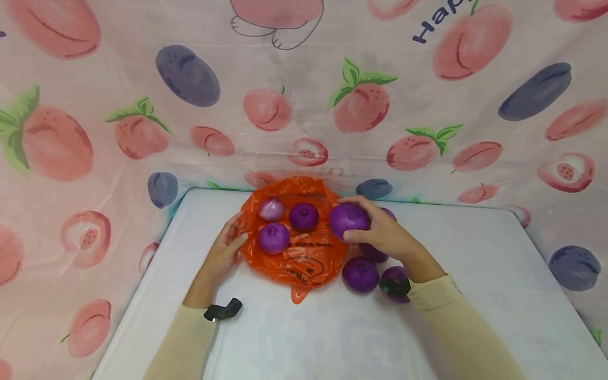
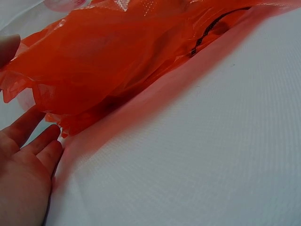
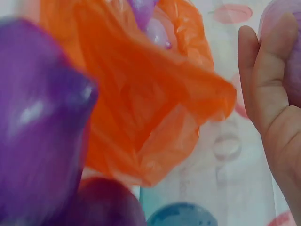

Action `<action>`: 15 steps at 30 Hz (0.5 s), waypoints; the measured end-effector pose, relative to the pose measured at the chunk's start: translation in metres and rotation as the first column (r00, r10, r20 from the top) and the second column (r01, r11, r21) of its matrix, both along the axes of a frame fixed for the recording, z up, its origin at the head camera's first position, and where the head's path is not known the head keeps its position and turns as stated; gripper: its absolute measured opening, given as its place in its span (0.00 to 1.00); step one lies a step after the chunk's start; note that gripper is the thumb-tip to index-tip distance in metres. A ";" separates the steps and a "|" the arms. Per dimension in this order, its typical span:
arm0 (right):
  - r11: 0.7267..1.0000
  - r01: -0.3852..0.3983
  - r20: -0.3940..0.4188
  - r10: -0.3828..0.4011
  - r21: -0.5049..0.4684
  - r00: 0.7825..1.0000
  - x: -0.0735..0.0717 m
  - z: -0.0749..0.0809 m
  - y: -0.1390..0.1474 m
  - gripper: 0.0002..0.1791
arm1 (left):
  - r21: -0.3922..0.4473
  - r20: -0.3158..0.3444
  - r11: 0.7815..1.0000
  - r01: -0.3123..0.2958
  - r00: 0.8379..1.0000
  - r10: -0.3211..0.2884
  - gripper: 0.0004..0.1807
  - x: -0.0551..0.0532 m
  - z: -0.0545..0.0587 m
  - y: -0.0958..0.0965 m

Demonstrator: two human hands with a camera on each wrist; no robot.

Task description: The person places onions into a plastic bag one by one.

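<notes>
An orange plastic bag (image 1: pixel 315 258) lies spread with its mouth open, and three shiny purple onions (image 1: pixel 273 238) sit inside it. At its left rim, my left hand (image 1: pixel 224 252) holds the edge; the left wrist view shows the thumb above the film and the fingers (image 2: pixel 40 141) below, loosely bent. My right hand (image 1: pixel 380 229) grips another purple onion (image 1: pixel 348 220) between thumb and fingers, above the bag's right side. In the right wrist view, that hand (image 3: pixel 277 94) is at the right edge, with the held onion (image 3: pixel 294 70) partly cut off.
Several more purple onions (image 1: pixel 360 275) lie to the right of the bag, some partly hidden under the right hand and forearm. One near the sleeve has a dark object (image 1: pixel 395 286) in front of it. A fruit-print cloth (image 1: pixel 304 116) hangs behind the white table (image 1: pixel 294 338).
</notes>
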State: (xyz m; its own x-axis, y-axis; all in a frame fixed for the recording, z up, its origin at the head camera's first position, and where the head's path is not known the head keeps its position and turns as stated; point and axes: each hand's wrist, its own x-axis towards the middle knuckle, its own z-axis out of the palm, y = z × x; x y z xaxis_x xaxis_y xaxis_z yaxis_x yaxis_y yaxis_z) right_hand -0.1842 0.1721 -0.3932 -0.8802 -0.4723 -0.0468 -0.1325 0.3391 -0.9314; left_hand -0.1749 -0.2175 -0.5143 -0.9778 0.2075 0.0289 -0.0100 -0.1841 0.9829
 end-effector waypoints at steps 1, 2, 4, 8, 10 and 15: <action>1.000 0.000 -0.003 0.000 0.010 1.000 0.000 0.001 -0.003 0.38 | -0.002 0.002 1.000 -0.002 1.000 0.002 0.34 0.000 0.000 0.000; 1.000 -0.003 0.002 0.003 0.014 1.000 -0.001 0.001 -0.007 0.39 | -0.002 0.002 1.000 -0.003 1.000 0.003 0.34 0.000 0.000 0.000; 1.000 -0.011 0.021 0.011 0.012 1.000 -0.001 0.001 -0.013 0.39 | -0.006 0.001 1.000 -0.003 1.000 0.003 0.34 0.000 -0.001 0.000; 1.000 -0.006 0.054 0.005 0.013 0.999 -0.002 0.001 -0.025 0.41 | 0.001 -0.005 1.000 0.000 1.000 0.000 0.34 0.000 -0.001 0.000; 1.000 0.002 0.080 -0.003 0.008 0.997 -0.002 0.002 -0.031 0.41 | 0.009 -0.008 1.000 0.001 1.000 -0.001 0.34 0.000 -0.001 0.000; 0.997 0.013 0.128 -0.003 -0.074 0.992 -0.002 0.004 -0.046 0.39 | 0.024 -0.015 1.000 0.002 1.000 -0.001 0.34 -0.001 -0.001 0.001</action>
